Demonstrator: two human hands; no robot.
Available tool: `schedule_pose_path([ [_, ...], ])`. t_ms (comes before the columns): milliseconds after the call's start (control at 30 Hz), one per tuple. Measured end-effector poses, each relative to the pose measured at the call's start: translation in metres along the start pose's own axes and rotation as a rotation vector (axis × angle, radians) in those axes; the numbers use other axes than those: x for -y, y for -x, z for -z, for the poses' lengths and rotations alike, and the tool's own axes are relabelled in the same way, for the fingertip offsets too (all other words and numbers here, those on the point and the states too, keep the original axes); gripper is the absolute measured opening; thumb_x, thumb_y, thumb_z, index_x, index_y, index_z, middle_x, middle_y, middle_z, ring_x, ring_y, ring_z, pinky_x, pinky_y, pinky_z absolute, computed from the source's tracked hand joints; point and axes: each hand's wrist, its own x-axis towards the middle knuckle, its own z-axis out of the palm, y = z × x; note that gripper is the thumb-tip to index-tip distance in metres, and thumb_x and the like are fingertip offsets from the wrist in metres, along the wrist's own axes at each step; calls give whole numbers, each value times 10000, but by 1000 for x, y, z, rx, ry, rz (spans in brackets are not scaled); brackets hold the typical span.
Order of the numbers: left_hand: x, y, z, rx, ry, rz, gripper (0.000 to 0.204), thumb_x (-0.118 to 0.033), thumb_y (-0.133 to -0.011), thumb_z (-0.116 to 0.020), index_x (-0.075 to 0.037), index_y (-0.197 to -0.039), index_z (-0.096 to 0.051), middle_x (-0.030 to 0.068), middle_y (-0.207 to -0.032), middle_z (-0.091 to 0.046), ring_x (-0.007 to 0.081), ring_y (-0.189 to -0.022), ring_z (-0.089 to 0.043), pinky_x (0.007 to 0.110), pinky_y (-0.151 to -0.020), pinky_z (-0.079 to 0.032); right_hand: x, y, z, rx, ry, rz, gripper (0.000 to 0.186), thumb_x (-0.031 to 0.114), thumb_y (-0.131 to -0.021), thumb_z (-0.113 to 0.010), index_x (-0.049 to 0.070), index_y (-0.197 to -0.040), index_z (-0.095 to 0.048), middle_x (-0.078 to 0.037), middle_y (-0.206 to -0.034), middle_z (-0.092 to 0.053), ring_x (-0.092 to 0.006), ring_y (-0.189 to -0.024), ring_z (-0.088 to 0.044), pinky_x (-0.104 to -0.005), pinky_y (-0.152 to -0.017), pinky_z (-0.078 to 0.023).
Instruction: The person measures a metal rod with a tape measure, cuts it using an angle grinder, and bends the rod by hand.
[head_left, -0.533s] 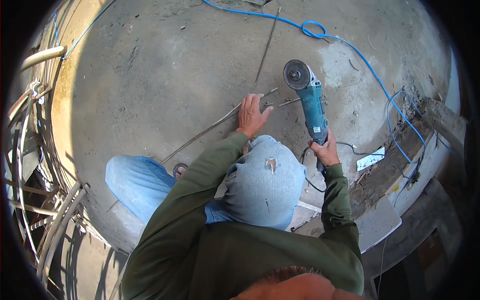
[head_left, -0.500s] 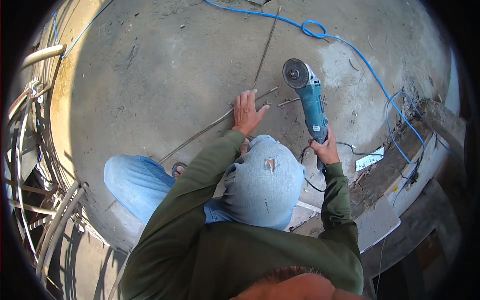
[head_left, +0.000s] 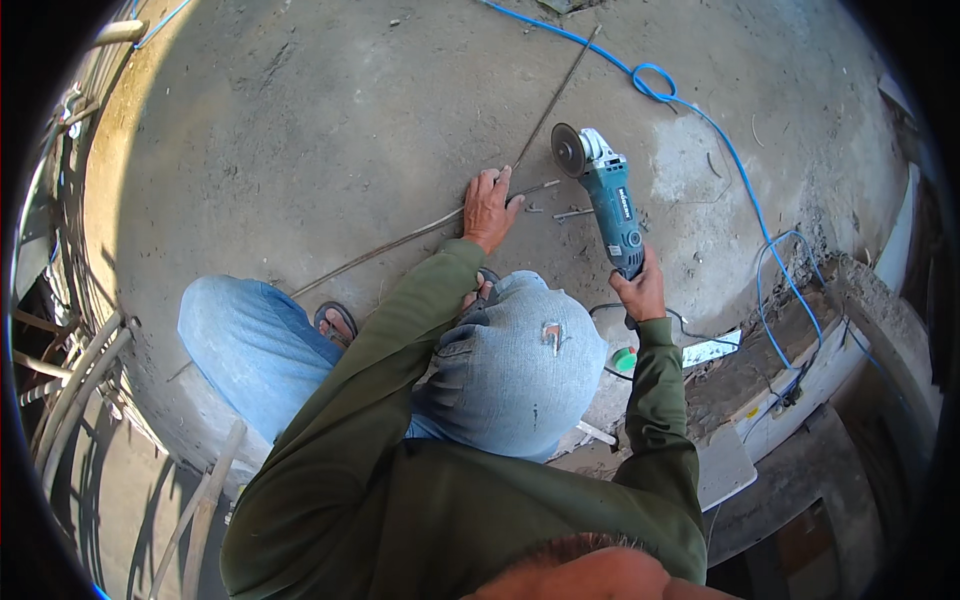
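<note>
My right hand (head_left: 641,288) is wrapped round the rear handle of a teal angle grinder (head_left: 612,210), held up over the floor. Its dark disc (head_left: 569,151) now faces left, edge more towards me. On the ground, my left hand (head_left: 487,210) presses down over a thin metal rod (head_left: 385,247), fingers bent on it near its right end. That end sticks out just past the hand, below and left of the disc. A second thin rod (head_left: 556,100) runs from my left fingertips to the far side. A short cut piece of rod (head_left: 574,213) lies beside the grinder.
A blue cable (head_left: 735,150) with a loop curves along the far right. The grinder's black cord (head_left: 690,328) trails past a white strip (head_left: 712,347) and a green round object (head_left: 625,359). Poles and bars (head_left: 85,395) crowd the left edge. A concrete ledge (head_left: 850,290) stands right.
The grinder has turned, its disc now showing more edge-on and nearer the rod's end. My left fingers have drawn in over the rod. The whole view has shifted slightly.
</note>
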Motion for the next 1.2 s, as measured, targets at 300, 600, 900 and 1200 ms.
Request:
schedule_pose_path([
  [300, 3, -7, 5, -28, 62, -49, 470, -205, -772, -737, -22, -1185, -608, 136, -1039, -556, 314, -987, -522, 391, -877, -427, -8, -17, 2, 51, 87, 94, 642, 134, -659, -677, 52, -1263, -475, -219, -924, -636, -332, -787, -640, -365, -742, -494],
  [600, 9, -8, 4, -77, 65, -103, 421, -209, -771, -737, -32, -1139, -638, 120, -1001, -565, 300, -944, -531, 387, -845, -435, 1, -23, 15, 118, 200, 50, 668, 134, -648, -687, 53, -1271, -460, -219, -892, -634, -367, -752, -636, -386, -719, -499],
  [900, 5, -4, 7, -51, 68, -77, 410, -227, -775, -728, -42, -1131, -645, 100, -996, -566, 284, -946, -532, 374, -844, -435, 11, -29, 16, 127, 247, 54, 641, 120, -658, -692, 37, -1250, -461, -220, -886, -634, -353, -749, -643, -388, -717, -503],
  [1200, 8, -4, 7, -32, 76, -52, 411, -213, -773, -725, -53, -1141, -634, 94, -1031, -564, 277, -979, -525, 369, -869, -438, 10, -35, 18, 93, 278, 81, 671, 111, -647, -683, 16, -1274, -462, -219, -902, -643, -316, -744, -647, -359, -744, -511],
])
